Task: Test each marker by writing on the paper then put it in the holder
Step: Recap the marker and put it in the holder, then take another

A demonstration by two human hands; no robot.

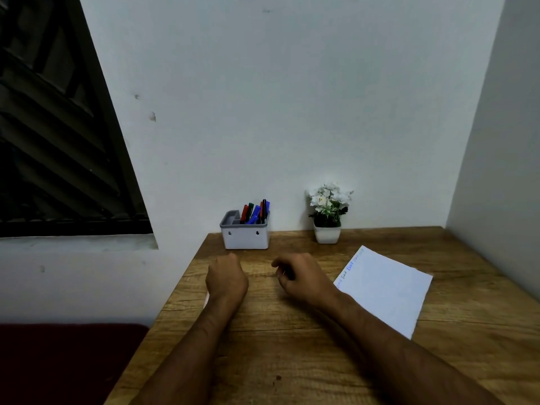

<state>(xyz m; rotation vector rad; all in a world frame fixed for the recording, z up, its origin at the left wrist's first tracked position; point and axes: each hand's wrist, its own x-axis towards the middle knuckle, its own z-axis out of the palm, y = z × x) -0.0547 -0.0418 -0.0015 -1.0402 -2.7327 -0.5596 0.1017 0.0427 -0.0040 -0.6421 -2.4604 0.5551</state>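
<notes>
A white and grey holder [245, 238] stands at the table's back edge by the wall. Several markers [254, 213], red, green, blue and black, stand upright in its right compartment. A white sheet of paper [385, 290] lies at the right, with blue and dark writing along its left edge. My left hand [226, 279] rests on the table just in front of the holder, fingers curled under in a fist, with nothing seen in it. My right hand [304, 277] rests between the holder and the paper, its fingers loosely curled and holding nothing.
A small white pot of white flowers [327, 213] stands at the back, right of the holder. The wooden table [292, 361] fits into a corner, with walls behind and to the right. A dark window and a dark red seat [67, 361] lie to the left.
</notes>
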